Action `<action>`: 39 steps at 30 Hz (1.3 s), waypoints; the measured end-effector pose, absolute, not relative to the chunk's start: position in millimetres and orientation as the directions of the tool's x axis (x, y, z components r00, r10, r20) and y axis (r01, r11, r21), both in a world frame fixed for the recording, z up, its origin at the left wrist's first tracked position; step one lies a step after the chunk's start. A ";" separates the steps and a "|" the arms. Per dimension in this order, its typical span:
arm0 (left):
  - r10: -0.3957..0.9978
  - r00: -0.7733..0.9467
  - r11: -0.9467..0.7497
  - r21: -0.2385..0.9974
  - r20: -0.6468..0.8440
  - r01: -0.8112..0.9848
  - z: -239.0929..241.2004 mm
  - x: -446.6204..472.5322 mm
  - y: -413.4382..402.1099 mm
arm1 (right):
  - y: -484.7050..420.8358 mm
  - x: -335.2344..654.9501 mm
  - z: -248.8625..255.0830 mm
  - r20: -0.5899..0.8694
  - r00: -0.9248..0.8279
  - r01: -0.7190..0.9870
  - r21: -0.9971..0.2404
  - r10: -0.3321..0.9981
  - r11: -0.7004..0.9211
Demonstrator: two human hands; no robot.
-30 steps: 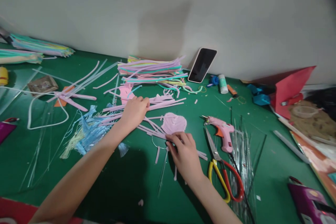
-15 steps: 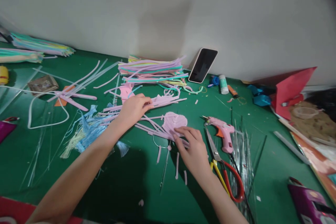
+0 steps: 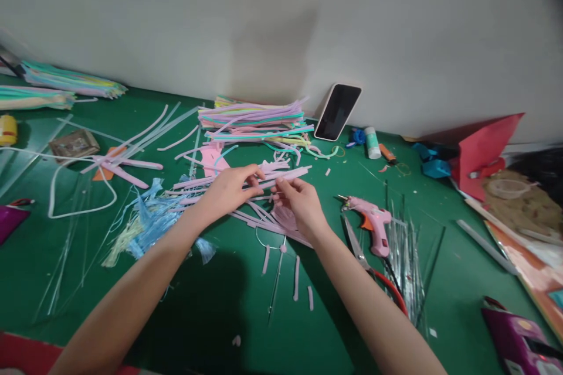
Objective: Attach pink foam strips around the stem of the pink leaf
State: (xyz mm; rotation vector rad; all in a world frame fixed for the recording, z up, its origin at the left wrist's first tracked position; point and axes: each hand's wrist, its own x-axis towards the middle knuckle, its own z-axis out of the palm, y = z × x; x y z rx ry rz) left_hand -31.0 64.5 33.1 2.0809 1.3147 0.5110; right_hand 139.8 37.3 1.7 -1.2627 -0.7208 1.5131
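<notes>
1. Avoid dragging the frayed, shiny blue ribbon pieces (image 3: pixel 156 220) left of the left hand (image 3: pixel 259 183).
2. Observe that hand palm down, thumb and fingertips parted.
3. Handle the long lilac fuzzy strips (image 3: pixel 295 173), between and just beyond the hands, singly, without kinking.
4. Spare the lilac fuzzy heart-shaped piece (image 3: pixel 284 218), partly behind the right hand (image 3: pixel 301 202).
5. Observe that hand angled inward, fingertips bunched; cannot tell whether pinching a strip.
</notes>
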 end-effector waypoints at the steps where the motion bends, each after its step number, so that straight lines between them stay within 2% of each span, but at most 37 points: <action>1: 0.899 0.439 -0.306 0.705 -0.009 0.640 33.2 -31.7 64.7 | 39.1 139.0 0.9 -0.351 0.044 -0.314 -0.894 0.935 -0.321; 5: 0.905 0.426 -0.267 0.767 -0.009 0.583 33.4 -34.5 67.5 | 38.1 140.4 -0.5 -0.350 0.036 -0.327 -0.889 0.936 -0.320; 15: 0.917 0.386 -0.147 0.816 -0.100 0.559 32.6 -35.2 71.7 | 31.0 143.3 -5.0 -0.305 0.014 -0.371 -0.886 0.952 -0.278; 22: 0.858 0.491 -0.185 0.800 -0.152 0.571 36.5 -38.3 65.6 | 32.7 145.5 -4.3 -0.280 0.089 -0.429 -0.877 0.956 -0.217; 28: 0.819 0.558 -0.204 0.842 -0.132 0.499 35.1 -28.1 63.6 | 28.3 143.3 -3.8 -0.248 0.100 -0.385 -0.903 0.964 -0.192; 35: 0.861 0.489 -0.053 0.931 -0.140 0.360 28.5 -17.8 64.2 | 21.5 137.8 -3.5 -0.263 0.149 -0.364 -0.911 0.953 -0.195; 39: 0.857 0.470 0.015 0.923 -0.211 0.386 34.3 -21.3 65.4 | 16.8 137.6 -5.2 -0.262 0.178 -0.381 -0.907 0.949 -0.178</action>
